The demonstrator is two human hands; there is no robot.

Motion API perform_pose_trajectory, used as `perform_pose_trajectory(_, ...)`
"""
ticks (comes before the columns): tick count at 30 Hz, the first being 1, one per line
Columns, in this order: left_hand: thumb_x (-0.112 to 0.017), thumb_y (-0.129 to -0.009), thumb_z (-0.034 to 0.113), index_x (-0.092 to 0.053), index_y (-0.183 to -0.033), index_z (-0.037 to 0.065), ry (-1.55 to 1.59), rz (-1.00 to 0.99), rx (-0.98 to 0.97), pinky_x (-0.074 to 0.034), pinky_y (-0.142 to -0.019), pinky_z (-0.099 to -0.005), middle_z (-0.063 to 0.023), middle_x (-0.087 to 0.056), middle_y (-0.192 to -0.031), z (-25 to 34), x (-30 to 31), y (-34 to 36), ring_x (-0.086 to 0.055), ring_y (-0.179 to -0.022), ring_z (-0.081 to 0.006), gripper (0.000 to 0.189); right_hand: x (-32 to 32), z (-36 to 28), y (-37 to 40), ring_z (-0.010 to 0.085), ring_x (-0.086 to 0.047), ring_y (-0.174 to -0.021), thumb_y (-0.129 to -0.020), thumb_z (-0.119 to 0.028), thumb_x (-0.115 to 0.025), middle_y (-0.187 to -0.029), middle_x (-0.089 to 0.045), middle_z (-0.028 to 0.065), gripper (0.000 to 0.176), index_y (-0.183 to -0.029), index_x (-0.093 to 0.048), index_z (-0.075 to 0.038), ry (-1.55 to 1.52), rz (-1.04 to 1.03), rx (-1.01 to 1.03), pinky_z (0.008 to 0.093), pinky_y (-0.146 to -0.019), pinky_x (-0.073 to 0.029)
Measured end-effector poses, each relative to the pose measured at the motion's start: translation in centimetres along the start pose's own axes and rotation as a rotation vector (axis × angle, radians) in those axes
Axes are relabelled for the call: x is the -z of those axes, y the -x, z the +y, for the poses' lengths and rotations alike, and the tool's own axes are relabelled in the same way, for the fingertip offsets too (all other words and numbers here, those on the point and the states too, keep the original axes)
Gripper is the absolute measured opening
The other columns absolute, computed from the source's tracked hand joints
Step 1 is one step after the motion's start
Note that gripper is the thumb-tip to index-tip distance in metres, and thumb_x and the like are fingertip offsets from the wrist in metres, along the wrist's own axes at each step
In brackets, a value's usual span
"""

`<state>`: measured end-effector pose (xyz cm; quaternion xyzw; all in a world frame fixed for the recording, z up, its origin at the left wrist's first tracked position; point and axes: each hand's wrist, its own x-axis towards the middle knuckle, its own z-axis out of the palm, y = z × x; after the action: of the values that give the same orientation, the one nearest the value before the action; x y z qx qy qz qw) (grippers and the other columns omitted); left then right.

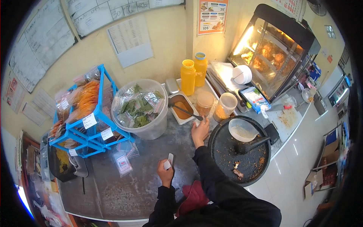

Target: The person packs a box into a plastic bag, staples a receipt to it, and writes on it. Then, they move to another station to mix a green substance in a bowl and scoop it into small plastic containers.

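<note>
My left hand is raised over the metal counter and pinches a small white slip between its fingers. My right hand reaches forward, its fingertips closed on the end of a dark ladle. The ladle lies in a metal tray of orange sauce. Both arms wear black sleeves. To the right of my right hand sits a big round black mortar with a white bowl and a black pestle in it.
A blue rack of packets and a clear tub of bagged green leaves stand at the back left. Two orange bottles, two plastic jars and a heated display case line the back right. A red cloth lies near me.
</note>
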<state>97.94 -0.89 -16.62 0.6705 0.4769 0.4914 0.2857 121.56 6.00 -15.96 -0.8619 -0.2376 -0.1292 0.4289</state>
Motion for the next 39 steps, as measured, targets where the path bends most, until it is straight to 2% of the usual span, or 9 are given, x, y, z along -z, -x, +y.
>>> perform_pose_trajectory(5,-0.066,-0.086,0.011,-0.065,-0.09,0.001,-0.03,-0.01,-0.02,-0.049,-0.068,-0.0367,-0.0141,-0.064,-0.081,-1.2,-0.3,0.1,-0.064,-0.073,-0.0302,0.011,0.1,1.1,0.7,0.0324,-0.058,-0.099,-0.085,-0.016,-0.064,-0.107,-0.059,0.0125,0.022,-0.105,-0.061,-0.008,0.223,-0.39,0.061,0.0474,-0.079,-0.052)
perform_pose_trajectory(20,-0.064,-0.085,0.012,-0.064,-0.094,0.003,-0.107,-0.023,0.043,-0.051,-0.071,-0.0377,-0.0187,-0.067,-0.083,-0.8,-0.5,0.2,-0.069,-0.08,-0.0334,0.013,-0.9,1.2,-1.4,0.0373,-0.05,-0.11,-0.08,-0.022,-0.074,-0.121,-0.052,0.0132,0.039,-0.112,-0.061,-0.003,0.175,-0.366,0.055,0.0452,-0.086,-0.05)
perform_pose_trajectory(26,-0.058,-0.079,-0.001,-0.063,-0.1,0.003,-0.102,0.005,-0.021,-0.052,-0.075,-0.0368,-0.0169,-0.068,-0.098,0.1,-0.7,-0.2,-0.068,-0.086,-0.0333,0.022,-0.8,1.5,-0.1,0.028,-0.059,-0.087,-0.089,-0.013,-0.062,-0.094,-0.062,0.0127,0.025,-0.114,-0.063,-0.006,0.205,-0.456,0.118,0.0403,-0.076,-0.051)
perform_pose_trajectory(29,-0.055,-0.082,-0.002,-0.063,-0.103,0.004,0.088,0.012,0.003,-0.052,-0.075,-0.0358,-0.0122,-0.068,-0.102,-0.7,-1.0,-0.7,-0.067,-0.087,-0.0271,0.024,1.8,-0.9,1.9,0.0166,-0.057,-0.071,-0.094,-0.01,-0.054,-0.083,-0.06,0.0063,0.024,-0.115,-0.064,-0.008,-0.884,-0.684,-0.616,0.0301,-0.066,-0.049)
perform_pose_trajectory(30,-0.054,-0.083,-0.001,-0.062,-0.105,0.004,0.179,0.007,0.051,-0.053,-0.074,-0.0355,-0.0104,-0.067,-0.102,-0.9,-1.0,-0.6,-0.067,-0.086,-0.0245,0.024,5.2,-2.5,3.0,0.009,-0.052,-0.068,-0.097,-0.011,-0.049,-0.083,-0.056,0.001,0.025,-0.117,-0.063,-0.009,-1.113,-0.694,-0.58,0.0229,-0.059,-0.044)
perform_pose_trajectory(33,-0.056,-0.09,0.009,-0.062,-0.108,0.007,0.556,0.009,0.664,-0.053,-0.074,-0.0346,-0.007,-0.065,-0.095,6.1,-0.9,-1.0,-0.064,-0.084,-0.0177,0.019,11.9,-5.7,6.7,0.0084,-0.051,-0.072,-0.097,-0.015,-0.05,-0.081,-0.052,-0.0004,0.017,-0.11,-0.06,-0.01,-1.216,-0.711,-0.477,0.0234,-0.063,-0.042)
perform_pose_trajectory(34,-0.054,-0.097,0.034,-0.06,-0.109,0.008,0.638,-0.063,0.559,-0.053,-0.071,-0.0336,-0.0063,-0.063,-0.088,6.6,-1.5,-0.4,-0.063,-0.077,-0.0168,0.03,12.7,-5.9,8.3,0.0078,-0.05,-0.074,-0.098,-0.016,-0.05,-0.08,-0.051,-0.0009,0.014,-0.107,-0.058,-0.01,-1.236,-0.676,-0.462,0.0235,-0.065,-0.041)
perform_pose_trajectory(37,-0.044,-0.097,0.054,-0.056,-0.117,0.008,1.22,-0.297,0.71,-0.052,-0.08,-0.0365,-0.0081,-0.061,-0.109,12.9,-0.9,0.2,-0.062,-0.096,-0.02,0.051,14.1,-5.4,11.8,0.0131,-0.053,-0.094,-0.099,-0.022,-0.047,-0.097,-0.053,0.0035,0.014,-0.102,-0.054,-0.01,-1.085,-0.725,-0.157,0.0313,-0.08,-0.041)
perform_pose_trajectory(39,-0.034,-0.097,0.062,-0.052,-0.124,0.005,1.404,-0.266,0.817,-0.047,-0.094,-0.0446,-0.0118,-0.055,-0.123,14.9,-0.5,-0.4,-0.055,-0.112,-0.0274,0.065,19.8,-8.1,9.0,0.0243,-0.011,-0.131,-0.099,-0.032,-0.043,-0.141,-0.017,0.0083,0.047,-0.138,-0.027,-0.011,-0.618,-1.151,-0.033,0.0461,-0.104,-0.007)
